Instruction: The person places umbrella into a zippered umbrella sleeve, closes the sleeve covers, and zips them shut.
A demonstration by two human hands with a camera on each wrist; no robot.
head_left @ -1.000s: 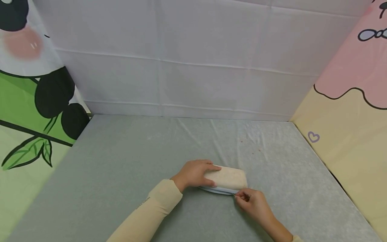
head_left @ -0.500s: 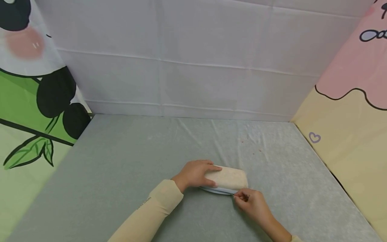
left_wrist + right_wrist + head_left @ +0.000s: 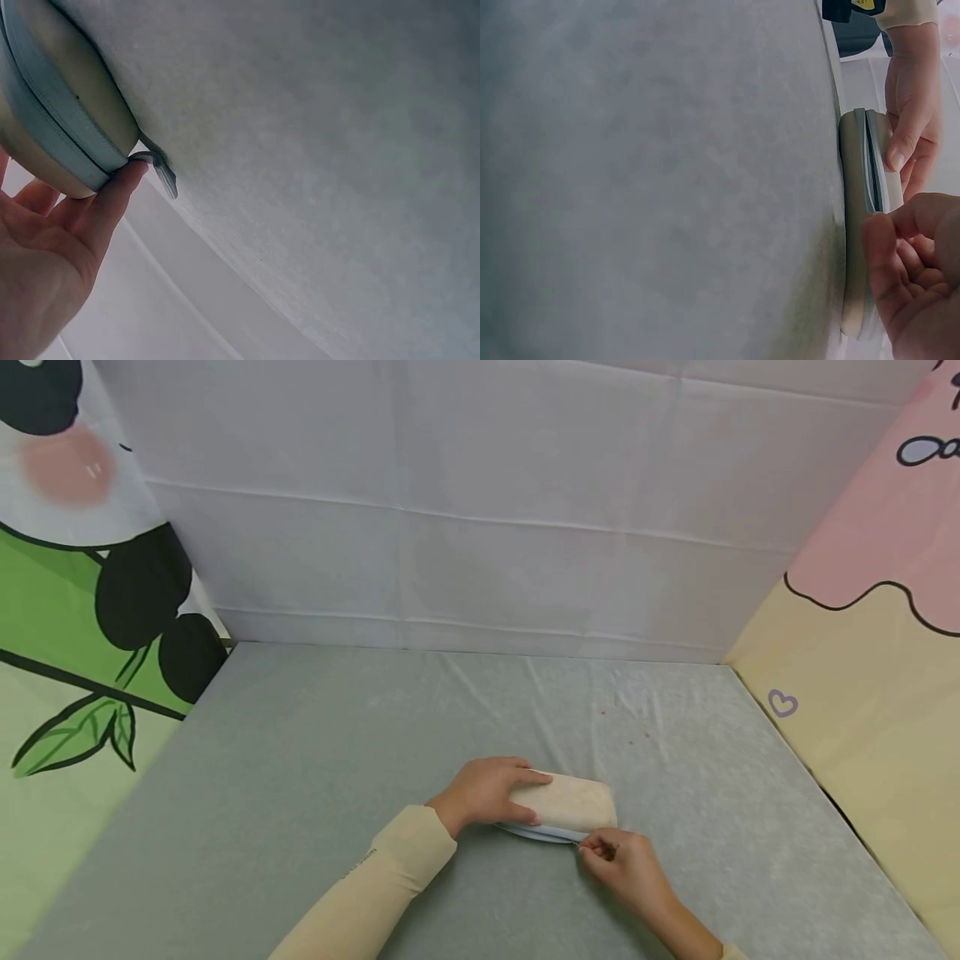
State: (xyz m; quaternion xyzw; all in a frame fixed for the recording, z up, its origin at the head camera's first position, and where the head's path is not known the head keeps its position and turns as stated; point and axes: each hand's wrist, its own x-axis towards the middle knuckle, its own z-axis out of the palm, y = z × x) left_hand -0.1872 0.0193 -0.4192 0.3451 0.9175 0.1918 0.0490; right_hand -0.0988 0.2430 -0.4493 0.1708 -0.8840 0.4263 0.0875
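A beige zippered pouch (image 3: 573,802) with a pale blue zip band (image 3: 56,112) lies on the cloth. My left hand (image 3: 483,789) holds its left end, thumb at the near side and fingers over the top. A small fabric tab (image 3: 166,178) sticks out at that end in the left wrist view. At the near edge, toward the right, my right hand (image 3: 626,864) pinches the zip with thumb and forefinger; the puller itself is hidden by the fingertips. In the right wrist view, a dark gap in the zip (image 3: 871,161) runs from my right fingertips toward the left end.
Grey cloth (image 3: 337,735) covers the table, with a few reddish specks (image 3: 637,737) beyond the pouch. A white sheet (image 3: 465,527) hangs behind. Printed cartoon panels stand at the left (image 3: 67,727) and right (image 3: 862,710).
My right hand has crept slightly left along the pouch's near edge. My left hand keeps its hold, and the view has shifted a little.
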